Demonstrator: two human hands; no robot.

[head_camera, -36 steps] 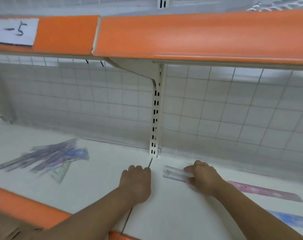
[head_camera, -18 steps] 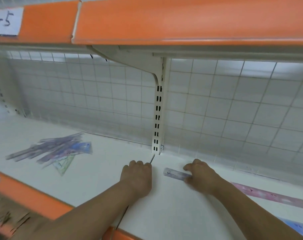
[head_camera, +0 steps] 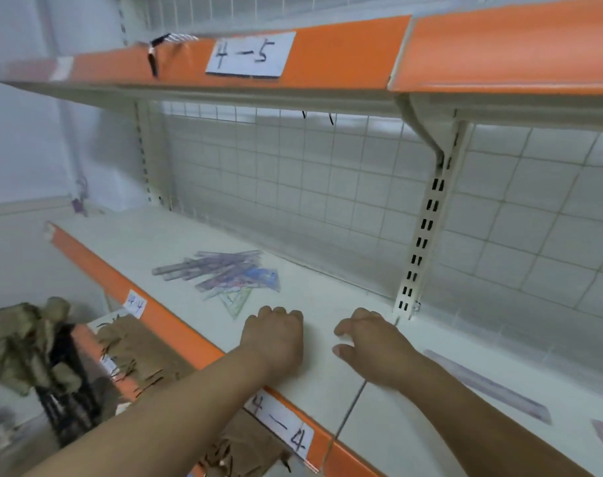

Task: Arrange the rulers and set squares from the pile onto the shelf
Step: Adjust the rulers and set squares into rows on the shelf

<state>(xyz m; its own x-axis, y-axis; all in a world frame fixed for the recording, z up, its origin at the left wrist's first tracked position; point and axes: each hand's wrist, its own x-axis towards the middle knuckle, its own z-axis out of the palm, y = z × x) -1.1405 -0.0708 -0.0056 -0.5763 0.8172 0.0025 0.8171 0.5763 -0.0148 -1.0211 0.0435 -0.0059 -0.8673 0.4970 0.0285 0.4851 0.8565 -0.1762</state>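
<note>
The pile (head_camera: 220,271) beyond the left hand (head_camera: 276,335) was purple and blue, with one pale green set square (head_camera: 238,301). The shelf (head_camera: 176,242) under that hand was white, edged orange; the ruler (head_camera: 489,387) beside the right hand (head_camera: 375,349) was lilac.

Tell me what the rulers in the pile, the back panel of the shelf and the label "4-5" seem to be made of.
The rulers in the pile: probably clear tinted plastic, since the white shelf shows through their purple and blue; blur hides the finish.
The back panel: likely white-painted metal wire, a grid of thin rods.
The label: seemingly matte white paper with handwritten marks.
</note>
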